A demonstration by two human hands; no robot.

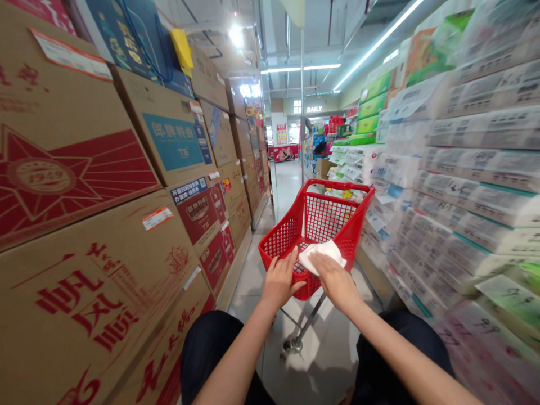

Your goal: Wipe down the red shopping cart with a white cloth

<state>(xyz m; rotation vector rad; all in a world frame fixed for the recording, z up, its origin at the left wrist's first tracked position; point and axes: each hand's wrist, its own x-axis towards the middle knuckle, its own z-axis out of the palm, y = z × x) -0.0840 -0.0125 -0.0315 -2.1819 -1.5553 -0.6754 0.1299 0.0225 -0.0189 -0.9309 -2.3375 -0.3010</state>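
Note:
A red plastic shopping cart (324,216) with perforated walls stands right in front of my knees. My right hand (331,275) presses a white cloth or tissue (323,251) against the near part of the basket, fingers bent over it. Part of the white piece spreads out past my fingertips. Beside it, my left hand (280,278) rests at the near left rim of the cart, its fingers stretched and apart with nothing in them. Below the basket, a metal leg with a caster wheel (292,344) meets the floor.
Stacked cardboard cartons (101,270) wall off the left side. Piled packs of tissue paper (468,185) line the right. Between them a tiled aisle (289,188) runs away past a thin metal pole (302,101). A person's dark-haired head (321,148) shows far back among the shelves.

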